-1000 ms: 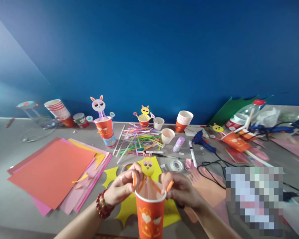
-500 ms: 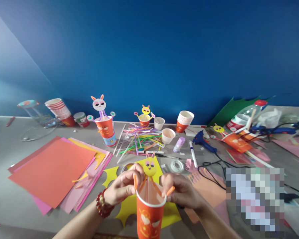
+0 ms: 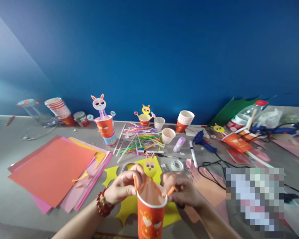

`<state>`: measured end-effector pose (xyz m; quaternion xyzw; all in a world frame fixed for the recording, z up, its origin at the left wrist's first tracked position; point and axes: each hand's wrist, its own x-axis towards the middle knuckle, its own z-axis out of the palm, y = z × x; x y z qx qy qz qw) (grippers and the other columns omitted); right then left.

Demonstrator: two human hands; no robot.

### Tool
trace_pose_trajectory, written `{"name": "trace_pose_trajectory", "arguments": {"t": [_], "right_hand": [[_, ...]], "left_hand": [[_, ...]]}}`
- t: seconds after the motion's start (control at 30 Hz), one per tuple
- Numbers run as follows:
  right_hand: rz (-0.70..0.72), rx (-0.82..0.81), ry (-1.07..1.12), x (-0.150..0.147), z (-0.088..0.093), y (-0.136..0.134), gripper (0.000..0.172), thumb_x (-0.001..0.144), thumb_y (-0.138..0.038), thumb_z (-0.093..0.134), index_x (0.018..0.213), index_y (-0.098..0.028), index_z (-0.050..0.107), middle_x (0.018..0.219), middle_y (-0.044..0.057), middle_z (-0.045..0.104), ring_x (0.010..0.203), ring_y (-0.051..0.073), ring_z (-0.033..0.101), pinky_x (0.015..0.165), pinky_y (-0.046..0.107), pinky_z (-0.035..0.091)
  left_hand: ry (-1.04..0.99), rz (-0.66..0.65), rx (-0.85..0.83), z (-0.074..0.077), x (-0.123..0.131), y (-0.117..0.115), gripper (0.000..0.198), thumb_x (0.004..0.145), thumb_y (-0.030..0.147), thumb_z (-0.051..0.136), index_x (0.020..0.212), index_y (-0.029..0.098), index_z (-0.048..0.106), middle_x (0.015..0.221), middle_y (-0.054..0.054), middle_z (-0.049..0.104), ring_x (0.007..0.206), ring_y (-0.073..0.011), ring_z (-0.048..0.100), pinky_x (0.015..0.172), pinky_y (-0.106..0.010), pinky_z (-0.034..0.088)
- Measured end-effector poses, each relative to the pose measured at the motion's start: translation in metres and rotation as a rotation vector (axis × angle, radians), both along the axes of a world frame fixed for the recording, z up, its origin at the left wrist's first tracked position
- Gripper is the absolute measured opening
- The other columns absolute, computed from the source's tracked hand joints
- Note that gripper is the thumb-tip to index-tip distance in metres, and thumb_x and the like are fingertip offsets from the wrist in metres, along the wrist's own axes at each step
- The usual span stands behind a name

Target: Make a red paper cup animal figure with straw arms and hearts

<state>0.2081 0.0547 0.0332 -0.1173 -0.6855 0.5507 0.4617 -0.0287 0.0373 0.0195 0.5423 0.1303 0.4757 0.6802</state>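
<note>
An orange-red paper cup (image 3: 151, 215) stands upright close to me, cut off by the lower frame edge. A yellow paper rabbit head (image 3: 149, 167) rises at its far rim. Two orange pipe cleaners (image 3: 171, 191) come from inside the cup and bend outward over its rim on either side. My left hand (image 3: 129, 184) pinches one of them at the left rim. At the right rim, my right hand (image 3: 178, 189) is closed on the other, its end sticking out past the fingers. Spiky-edged yellow paper (image 3: 124, 212) lies beneath, partly hidden by my hands.
Coloured sheets (image 3: 54, 169) lie stacked at left. Behind are finished rabbit cups (image 3: 104, 127), a pile of pipe cleaners (image 3: 139, 136), a glue stick (image 3: 179, 144) and stacked cups (image 3: 185, 120). At right are a blue glue gun (image 3: 204, 142), its black cable and a bottle (image 3: 246, 114).
The cup has shifted very slightly to the right. Both hands keep the same grip on the orange pipe cleaners.
</note>
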Motion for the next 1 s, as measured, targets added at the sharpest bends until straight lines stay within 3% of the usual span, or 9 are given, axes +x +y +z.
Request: {"name": "trace_pose_trajectory", "arguments": {"t": [0.23,0.53,0.83,1.0], "right_hand": [[-0.033,0.034,-0.067,0.004,0.004,0.002,0.022,0.086,-0.04,0.077,0.086,-0.018,0.077,0.068,0.004,0.068,0.063,0.015,0.06,0.061,0.026,0.045],[-0.085,0.085,-0.11,0.006,0.006,0.002,0.013,0.087,-0.03,0.076,0.092,-0.019,0.076,0.073,0.004,0.069,0.067,0.017,0.062,0.064,0.028,0.048],[-0.247,0.2,-0.187,0.007,0.004,0.005,0.012,0.09,-0.016,0.07,0.099,-0.022,0.073,0.081,0.004,0.07,0.072,0.016,0.065,0.066,0.026,0.05],[-0.302,0.264,-0.234,0.006,0.004,0.006,0.016,0.09,-0.015,0.068,0.104,-0.022,0.072,0.084,0.005,0.07,0.074,0.018,0.066,0.068,0.028,0.051]], "left_hand": [[0.018,0.012,0.014,0.003,-0.002,0.001,0.022,0.084,0.037,0.073,0.082,0.016,0.065,0.089,-0.005,0.049,0.082,-0.0188,0.048,0.076,-0.031,0.04],[0.013,0.126,0.022,-0.001,-0.002,0.0,0.019,0.085,0.033,0.071,0.093,0.017,0.064,0.095,-0.007,0.053,0.088,-0.0206,0.051,0.077,-0.031,0.042],[0.076,0.396,-0.09,-0.004,0.004,0.005,0.009,0.091,0.026,0.067,0.092,0.018,0.064,0.1,-0.007,0.059,0.096,-0.021,0.057,0.088,-0.032,0.046],[0.092,0.439,-0.151,-0.006,0.009,0.005,0.008,0.092,0.027,0.065,0.095,0.019,0.065,0.109,-0.008,0.063,0.105,-0.0231,0.059,0.095,-0.035,0.046]]}}
